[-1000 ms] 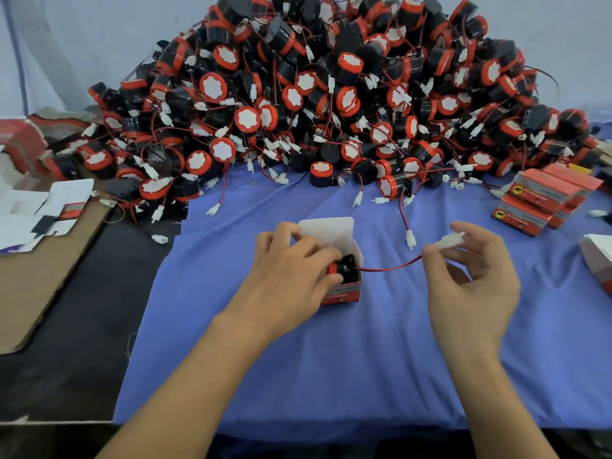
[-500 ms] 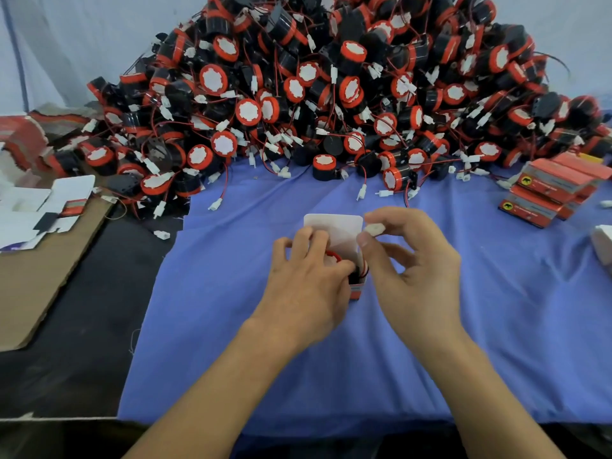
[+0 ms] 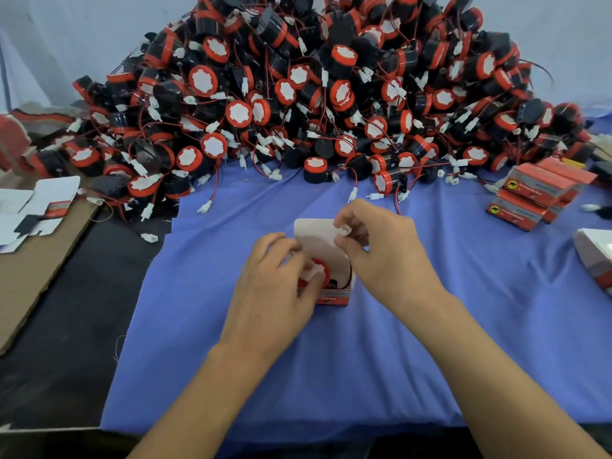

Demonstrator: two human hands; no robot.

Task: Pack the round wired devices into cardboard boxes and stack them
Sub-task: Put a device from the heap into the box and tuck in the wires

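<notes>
A small cardboard box (image 3: 334, 298) with its white lid flap (image 3: 314, 236) standing open sits on the blue cloth (image 3: 364, 359) in the middle. Inside it lies a round red-and-black wired device (image 3: 319, 271). My left hand (image 3: 275, 289) grips the box and presses the device down with its fingers. My right hand (image 3: 381, 250) hovers over the box's right side and pinches the device's white connector (image 3: 344, 230) between thumb and forefinger. The red wire (image 3: 349, 279) curls into the box.
A big heap of the same red-and-black devices (image 3: 314, 87) fills the back of the table. Closed red boxes (image 3: 539, 193) are stacked at the right. Flat unfolded boxes (image 3: 33, 210) lie on brown cardboard (image 3: 29, 286) at the left. Another white box (image 3: 596, 256) pokes in at the right edge.
My right hand has brought the connector from the right, wire stretched out, to just above the box. The wire now curls inside. My left hand stays on the box and device.
</notes>
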